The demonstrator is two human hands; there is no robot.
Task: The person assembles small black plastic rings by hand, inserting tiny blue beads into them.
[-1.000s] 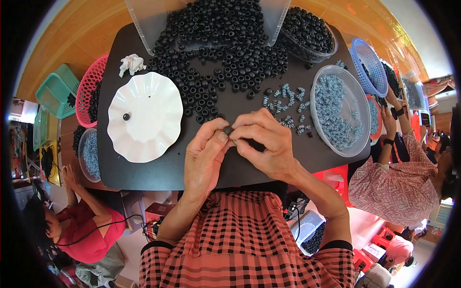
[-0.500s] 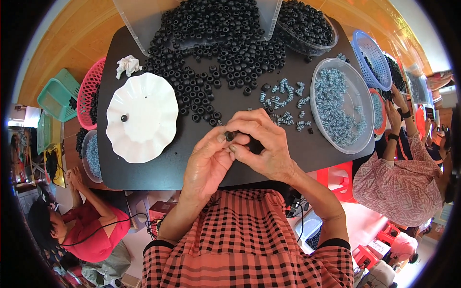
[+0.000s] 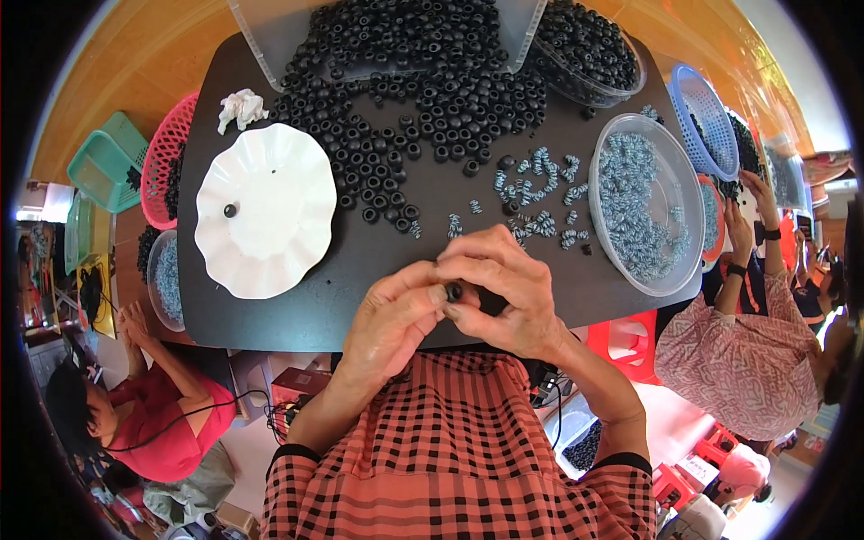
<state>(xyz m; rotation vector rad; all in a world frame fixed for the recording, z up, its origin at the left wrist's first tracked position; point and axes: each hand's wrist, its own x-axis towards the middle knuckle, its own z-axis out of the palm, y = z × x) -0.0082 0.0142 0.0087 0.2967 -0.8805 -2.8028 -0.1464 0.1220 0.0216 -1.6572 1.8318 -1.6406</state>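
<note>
Between my two hands, over the near edge of the dark table, is a small black ring-shaped piece. The thumb and fingers of my left hand pinch it from the left. My right hand closes on it from the right with thumb and forefinger. Whether anything sits inside the piece is hidden by the fingers. Beyond my hands lie small blue-and-black striped coils and a heap of black ring pieces. One more black piece rests on the white scalloped plate at left.
A clear tub spills black pieces at the back, beside a clear bowl of them. A clear round dish of coils stands at right. Crumpled tissue lies at the left. People sit at left and right.
Both hands have moved slightly toward me and to the right, still holding the black piece. The view has shifted a little, and striped coils formerly behind my hands now show.
</note>
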